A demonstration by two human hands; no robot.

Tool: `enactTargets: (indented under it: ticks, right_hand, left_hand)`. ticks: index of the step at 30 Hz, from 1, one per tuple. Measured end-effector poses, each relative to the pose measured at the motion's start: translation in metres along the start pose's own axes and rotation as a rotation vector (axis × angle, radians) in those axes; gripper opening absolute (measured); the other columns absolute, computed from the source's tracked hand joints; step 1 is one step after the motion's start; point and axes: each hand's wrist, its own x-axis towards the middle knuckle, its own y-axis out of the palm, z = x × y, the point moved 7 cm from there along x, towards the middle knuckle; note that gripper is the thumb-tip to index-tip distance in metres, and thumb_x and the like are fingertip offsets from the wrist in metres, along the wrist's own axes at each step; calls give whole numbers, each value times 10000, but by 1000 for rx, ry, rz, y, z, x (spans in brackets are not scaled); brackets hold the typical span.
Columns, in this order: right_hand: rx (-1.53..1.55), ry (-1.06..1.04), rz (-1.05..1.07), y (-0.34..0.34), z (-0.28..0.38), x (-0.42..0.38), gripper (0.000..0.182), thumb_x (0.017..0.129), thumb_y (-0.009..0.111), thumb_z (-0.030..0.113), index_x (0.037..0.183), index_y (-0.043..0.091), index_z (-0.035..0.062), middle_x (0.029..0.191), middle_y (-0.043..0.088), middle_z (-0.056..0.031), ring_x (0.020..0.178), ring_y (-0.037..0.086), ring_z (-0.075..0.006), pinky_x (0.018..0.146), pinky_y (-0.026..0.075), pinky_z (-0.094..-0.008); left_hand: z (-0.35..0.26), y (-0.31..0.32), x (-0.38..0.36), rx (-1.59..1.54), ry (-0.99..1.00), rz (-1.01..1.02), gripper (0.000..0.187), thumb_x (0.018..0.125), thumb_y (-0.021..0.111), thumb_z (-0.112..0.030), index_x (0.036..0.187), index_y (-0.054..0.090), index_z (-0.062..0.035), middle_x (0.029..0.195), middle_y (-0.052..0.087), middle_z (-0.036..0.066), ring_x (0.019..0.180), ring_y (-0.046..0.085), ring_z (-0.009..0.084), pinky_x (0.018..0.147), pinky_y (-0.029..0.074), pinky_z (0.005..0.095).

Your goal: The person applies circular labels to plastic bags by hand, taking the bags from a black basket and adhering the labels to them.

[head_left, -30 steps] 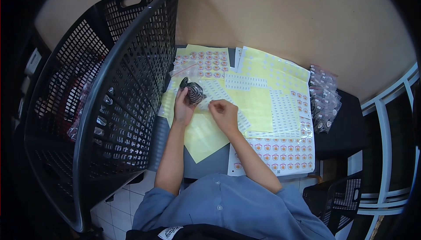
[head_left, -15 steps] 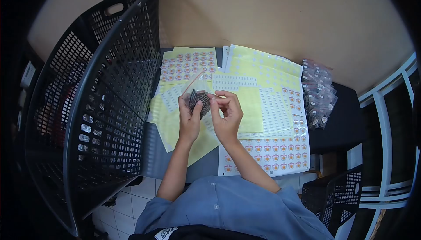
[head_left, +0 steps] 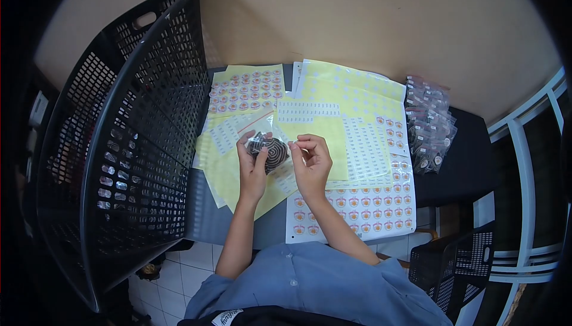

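Observation:
My left hand [head_left: 252, 174] is closed on a clear zip bag [head_left: 260, 125] with a red strip along its tilted top. Inside lies a dark coil-shaped item [head_left: 276, 153] with pale spiral lines, partly covered by my left thumb. Close by the bag's right edge is my right hand [head_left: 313, 162], its thumb and forefinger pinched together and the other fingers curled. Whatever sits between those fingertips is too small to make out. Under both hands are yellow backing sheets [head_left: 316, 141] and a sheet of small printed labels [head_left: 366, 147].
A big black perforated basket [head_left: 143, 111] stands at the left, with shiny packets showing through its holes. Several filled clear bags [head_left: 429, 126] are heaped at the right. Sheets of round orange-and-pink stickers [head_left: 363, 213] cover the table front. Another black basket [head_left: 453, 266] stands lower right.
The bag now lies flatter, and its spiral item shows more plainly. My right fingertips have drawn slightly away from the item. The whole view has shifted a little.

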Motion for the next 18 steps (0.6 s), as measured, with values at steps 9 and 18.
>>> enactTargets:
  ticks: [9, 18]
  right_hand:
    - [87, 106, -10, -8, -12, -8, 124, 688, 581, -85, 794, 539, -39, 926, 471, -88, 810, 530, -133, 709, 480, -229]
    - [229, 309, 37, 0, -3, -2, 173, 713, 575, -64, 866, 502, -28, 876, 501, -80, 779, 544, -118, 680, 464, -202]
  left_hand:
    - [10, 1, -11, 81, -31, 6, 391, 841, 382, -24, 1208, 248, -41, 1098, 475, 138, 949, 492, 163, 818, 405, 269]
    - [7, 10, -19, 98, -15, 51, 419, 830, 395, -6, 1221, 253, -59, 1092, 465, 134, 981, 473, 165, 840, 385, 274]
